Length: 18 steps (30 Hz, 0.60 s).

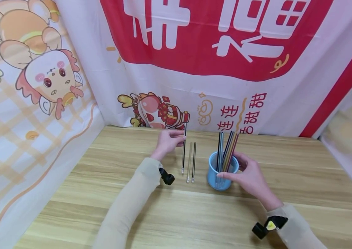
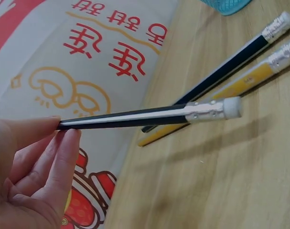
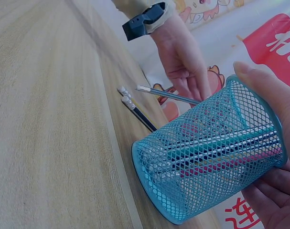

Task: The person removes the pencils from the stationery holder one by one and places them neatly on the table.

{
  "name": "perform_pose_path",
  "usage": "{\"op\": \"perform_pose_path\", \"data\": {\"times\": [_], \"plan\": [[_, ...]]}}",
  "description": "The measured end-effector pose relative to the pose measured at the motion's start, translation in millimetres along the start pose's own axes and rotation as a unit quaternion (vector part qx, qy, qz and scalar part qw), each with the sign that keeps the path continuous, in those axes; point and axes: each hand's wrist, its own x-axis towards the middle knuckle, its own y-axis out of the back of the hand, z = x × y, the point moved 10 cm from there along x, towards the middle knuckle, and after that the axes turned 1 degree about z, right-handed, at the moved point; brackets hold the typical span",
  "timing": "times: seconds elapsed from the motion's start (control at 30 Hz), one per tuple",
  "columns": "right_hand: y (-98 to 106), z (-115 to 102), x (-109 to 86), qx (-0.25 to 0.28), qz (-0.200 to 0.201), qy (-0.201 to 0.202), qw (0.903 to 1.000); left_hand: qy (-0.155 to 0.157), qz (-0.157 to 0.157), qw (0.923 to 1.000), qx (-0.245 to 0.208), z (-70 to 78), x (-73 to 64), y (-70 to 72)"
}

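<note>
My left hand (image 1: 170, 141) pinches a black pencil (image 2: 135, 118) with a white stripe and a white eraser between thumb and fingertips, its eraser end pointing toward me. Beside it on the table lie a yellow pencil (image 1: 189, 164) and another black pencil (image 1: 194, 162), side by side. My right hand (image 1: 250, 173) grips a blue mesh pencil cup (image 3: 207, 148) round its side near the rim, thumb at the front. Several pencils (image 1: 226, 152) in dark, light blue, gold and red stand in the cup, eraser ends down at its bottom.
The wooden table (image 1: 176, 214) runs back to a white cloth backdrop (image 1: 176, 83) with red printing. A cartoon-printed cloth (image 1: 39, 145) borders the left side, and another pale cloth (image 1: 350, 138) borders the right. Black wrist cameras (image 1: 166, 176) are strapped at both sleeves.
</note>
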Motion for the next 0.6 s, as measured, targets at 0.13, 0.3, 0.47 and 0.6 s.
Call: {"op": "perform_pose_path", "data": {"times": [0.13, 0.3, 0.47, 0.6], "plan": [[0.3, -0.1, 0.1, 0.000, 0.001, 0.001, 1.0000, 0.019, -0.002, 0.9998, -0.007, -9.6, 3.2, -3.8], [0.0, 1.2, 0.1, -0.003, 0.001, 0.000, 1.0000, 0.034, -0.005, 0.9994, 0.010, -21.4, 5.1, -7.3], [-0.6, 2.5, 0.2, -0.003, 0.001, -0.003, 1.0000, 0.046, -0.001, 0.9985, 0.031, -28.4, 3.5, -7.6], [-0.4, 2.7, 0.6, -0.002, 0.002, -0.002, 1.0000, 0.049, 0.003, 0.9976, 0.048, -32.6, 2.8, -6.9]]}}
